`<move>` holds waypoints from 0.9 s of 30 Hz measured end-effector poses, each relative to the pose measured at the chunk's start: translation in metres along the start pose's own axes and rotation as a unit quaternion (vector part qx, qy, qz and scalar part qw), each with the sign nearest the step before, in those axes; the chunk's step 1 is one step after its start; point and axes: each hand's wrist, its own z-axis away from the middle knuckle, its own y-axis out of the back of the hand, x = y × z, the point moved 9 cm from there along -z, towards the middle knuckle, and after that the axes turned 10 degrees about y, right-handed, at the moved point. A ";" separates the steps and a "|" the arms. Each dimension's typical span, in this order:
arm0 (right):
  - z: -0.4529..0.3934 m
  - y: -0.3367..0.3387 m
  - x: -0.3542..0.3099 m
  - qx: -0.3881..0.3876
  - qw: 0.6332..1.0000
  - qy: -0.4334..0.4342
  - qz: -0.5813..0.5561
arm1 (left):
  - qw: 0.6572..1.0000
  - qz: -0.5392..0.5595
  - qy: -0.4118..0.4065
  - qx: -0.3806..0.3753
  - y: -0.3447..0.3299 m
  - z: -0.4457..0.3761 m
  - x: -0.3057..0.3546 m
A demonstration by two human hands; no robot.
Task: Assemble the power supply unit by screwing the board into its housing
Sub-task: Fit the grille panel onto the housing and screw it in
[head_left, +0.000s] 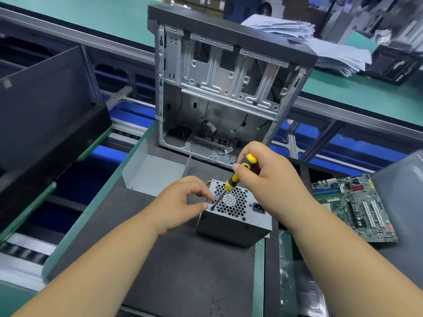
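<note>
On the dark tabletop [183,271] before us sits the grey power supply unit [233,216], honeycomb fan grille upward; our right hand [267,179] grips a yellow-and-black screwdriver [238,175], tip at the near-left corner; our left hand [183,202] pinches beside that tip; behind stands an open computer case [219,88]; a motherboard [357,207] lies at right.

Grey power supply unit [233,216], grille up

Right hand [265,179] holds screwdriver [231,181] tip on power supply [233,216] corner.
</note>
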 end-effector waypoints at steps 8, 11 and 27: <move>-0.009 -0.013 -0.033 -0.171 0.979 0.054 0.095 | 0.998 -0.041 -0.036 -0.038 -0.009 -0.003 0.001; -0.014 -0.016 -0.041 -0.219 0.964 0.061 0.139 | 0.996 -0.043 -0.047 -0.055 -0.010 -0.011 0.003; -0.014 -0.007 -0.046 -0.126 0.932 -0.076 0.330 | 0.993 0.033 -0.054 -0.105 -0.017 -0.020 -0.010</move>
